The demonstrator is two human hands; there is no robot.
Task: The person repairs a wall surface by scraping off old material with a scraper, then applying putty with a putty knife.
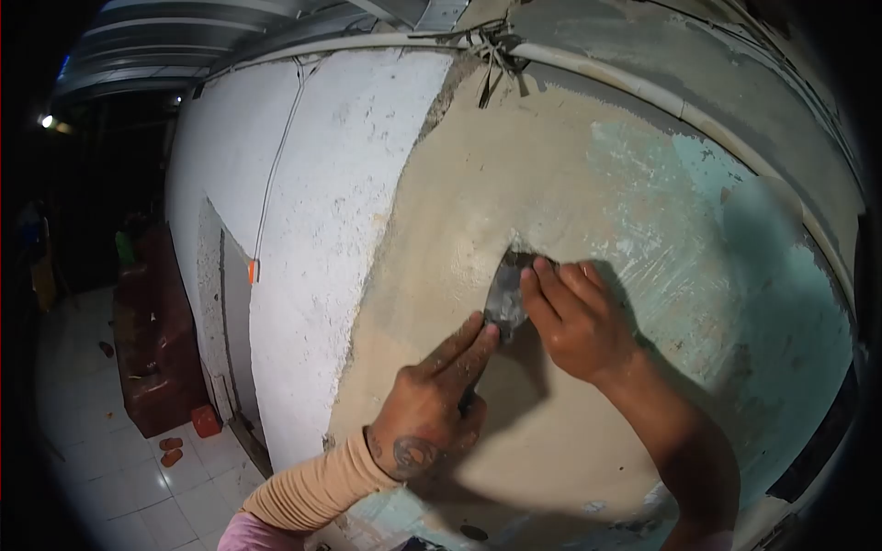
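Observation:
A dark grey putty knife (505, 296) lies with its blade against the wall coated in beige filler (459, 193). My left hand (432, 399) grips it from below, two fingers stretched along the blade and the rest curled around the partly hidden handle. From the right, my right hand (579, 317) presses its fingertips on the blade's upper right part. A small rough patch (516, 246) shows at the blade's top edge. Pale green paint (735, 248) with whitish smears covers the wall to the right.
A rough edge separates the beige area from a white wall (322, 165). A pipe (625, 78) and tangled cables (491, 50) run along the top. At lower left are a dark red sofa (152, 367), a red box (206, 421) and sandals (171, 450) on the tiled floor (119, 477).

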